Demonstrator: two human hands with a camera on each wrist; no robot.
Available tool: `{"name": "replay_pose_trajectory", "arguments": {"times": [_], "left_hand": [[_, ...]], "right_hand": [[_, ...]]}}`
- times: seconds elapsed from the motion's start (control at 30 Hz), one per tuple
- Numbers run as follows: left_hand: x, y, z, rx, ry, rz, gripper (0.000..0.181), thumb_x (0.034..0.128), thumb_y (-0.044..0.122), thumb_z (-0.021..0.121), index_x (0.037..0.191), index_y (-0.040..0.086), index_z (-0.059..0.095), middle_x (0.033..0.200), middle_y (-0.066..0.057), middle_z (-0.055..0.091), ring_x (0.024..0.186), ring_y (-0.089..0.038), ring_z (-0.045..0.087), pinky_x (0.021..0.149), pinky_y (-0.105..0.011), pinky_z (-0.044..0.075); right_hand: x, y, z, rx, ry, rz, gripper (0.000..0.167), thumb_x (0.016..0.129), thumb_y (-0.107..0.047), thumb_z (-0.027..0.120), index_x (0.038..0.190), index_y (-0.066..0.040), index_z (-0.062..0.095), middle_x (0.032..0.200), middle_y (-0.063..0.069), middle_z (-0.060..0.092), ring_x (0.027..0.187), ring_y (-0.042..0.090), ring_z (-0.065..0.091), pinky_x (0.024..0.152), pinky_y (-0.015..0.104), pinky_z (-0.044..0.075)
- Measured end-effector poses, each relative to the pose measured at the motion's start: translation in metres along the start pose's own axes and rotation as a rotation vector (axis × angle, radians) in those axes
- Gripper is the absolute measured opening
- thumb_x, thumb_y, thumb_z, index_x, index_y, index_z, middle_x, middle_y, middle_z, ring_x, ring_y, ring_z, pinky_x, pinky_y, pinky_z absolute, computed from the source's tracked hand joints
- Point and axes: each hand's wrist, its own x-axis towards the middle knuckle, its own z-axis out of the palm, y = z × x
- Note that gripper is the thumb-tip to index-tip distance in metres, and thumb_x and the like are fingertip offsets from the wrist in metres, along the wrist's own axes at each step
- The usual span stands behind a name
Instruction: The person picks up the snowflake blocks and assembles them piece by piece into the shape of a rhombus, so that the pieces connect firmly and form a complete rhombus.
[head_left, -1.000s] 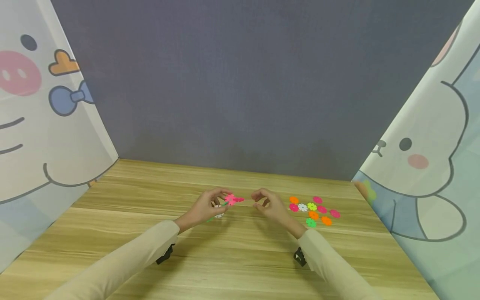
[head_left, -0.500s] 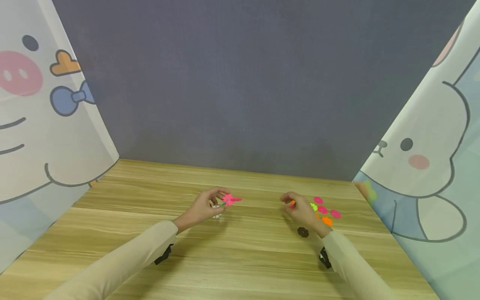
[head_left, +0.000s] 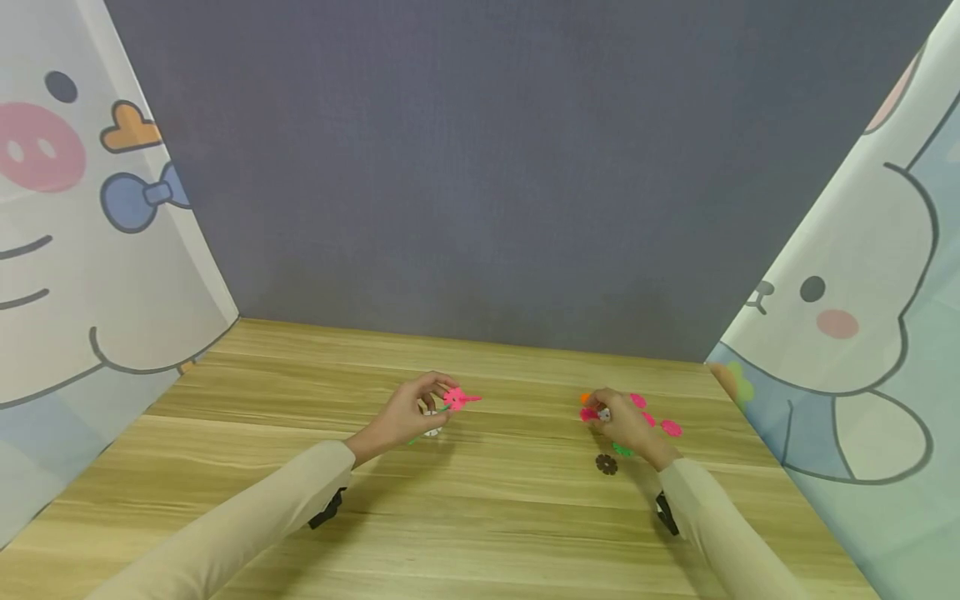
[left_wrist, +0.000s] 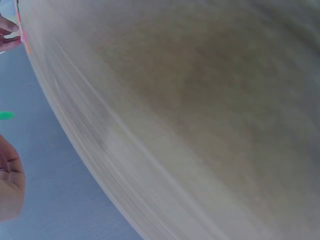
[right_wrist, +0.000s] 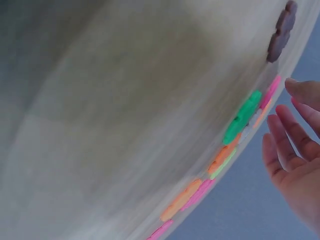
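Observation:
My left hand (head_left: 401,417) pinches a bright pink notched plastic disc (head_left: 453,399). Another pink disc (head_left: 472,398), seen nearly edge-on, sticks out from it to the right. Below the fingers show a white disc (head_left: 432,423) and bits of green; how these join is partly hidden. In the left wrist view only a green edge (left_wrist: 6,115) appears above the palm. My right hand (head_left: 624,423) hovers low over loose discs, fingers loosely bent. Its fingertips are close to a pink disc (head_left: 588,414) and a white disc (head_left: 604,413); the right wrist view shows nothing gripped.
Around the right hand lie a green disc (head_left: 622,449), an orange disc (head_left: 586,398) and pink discs (head_left: 671,428), some partly covered. A dark brown disc (head_left: 606,464) lies nearer me. A grey panel (head_left: 465,167) stands behind the wooden table (head_left: 465,525), with printed cloth on both sides.
My right hand has moved right, from beside the pink pieces to over the loose discs. The brown disc has come into sight from behind the forearm. My left hand has barely moved.

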Motion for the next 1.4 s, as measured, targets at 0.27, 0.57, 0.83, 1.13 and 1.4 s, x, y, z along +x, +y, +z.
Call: {"name": "replay_pose_trajectory", "arguments": {"times": [0.27, 0.57, 0.83, 1.13, 1.4], "left_hand": [[0.0, 0.0, 0.0, 0.018, 0.005, -0.002, 0.037, 0.0809, 0.007, 0.065, 0.117, 0.011, 0.056, 0.101, -0.005, 0.065, 0.069, -0.014, 0.051, 0.049, -0.021, 0.041], [0.0, 0.002, 0.001, 0.0, 0.006, -0.011, 0.037, 0.0802, 0.006, 0.065, 0.116, 0.012, 0.056, 0.1, -0.005, 0.063, 0.069, -0.013, 0.05, 0.049, -0.02, 0.041], [0.0, 0.006, 0.001, -0.001, 0.006, -0.005, 0.037, 0.08, 0.002, 0.065, 0.116, 0.008, 0.056, 0.1, -0.013, 0.063, 0.069, -0.015, 0.05, 0.049, -0.019, 0.04], [0.001, -0.001, 0.001, 0.017, 0.011, 0.001, 0.037, 0.0798, 0.005, 0.065, 0.116, 0.012, 0.056, 0.098, -0.004, 0.063, 0.068, -0.013, 0.05, 0.049, -0.021, 0.042], [0.001, -0.001, 0.0, 0.024, 0.014, -0.009, 0.037, 0.0799, 0.006, 0.066, 0.116, 0.012, 0.056, 0.099, -0.004, 0.063, 0.069, -0.013, 0.051, 0.051, -0.021, 0.043]], "right_hand": [[0.003, 0.003, 0.001, -0.056, -0.025, 0.02, 0.022, 0.076, -0.001, 0.07, 0.096, 0.001, 0.062, 0.093, 0.012, 0.062, 0.087, 0.027, 0.06, 0.074, 0.037, 0.052], [0.006, 0.004, 0.003, -0.08, -0.035, 0.026, 0.016, 0.078, -0.003, 0.069, 0.093, 0.0, 0.062, 0.09, 0.01, 0.062, 0.08, 0.022, 0.059, 0.069, 0.034, 0.051], [0.008, 0.005, 0.003, -0.068, -0.039, 0.032, 0.018, 0.077, -0.003, 0.07, 0.093, 0.0, 0.063, 0.089, 0.01, 0.062, 0.08, 0.021, 0.058, 0.068, 0.033, 0.05], [0.01, 0.003, 0.001, -0.03, -0.02, 0.032, 0.022, 0.075, 0.007, 0.068, 0.095, 0.001, 0.06, 0.09, 0.01, 0.055, 0.08, 0.021, 0.054, 0.065, 0.028, 0.048], [0.011, 0.002, -0.002, 0.013, 0.013, -0.01, 0.02, 0.077, 0.015, 0.057, 0.089, -0.001, 0.062, 0.083, 0.011, 0.06, 0.072, 0.017, 0.055, 0.06, 0.026, 0.047]]}}
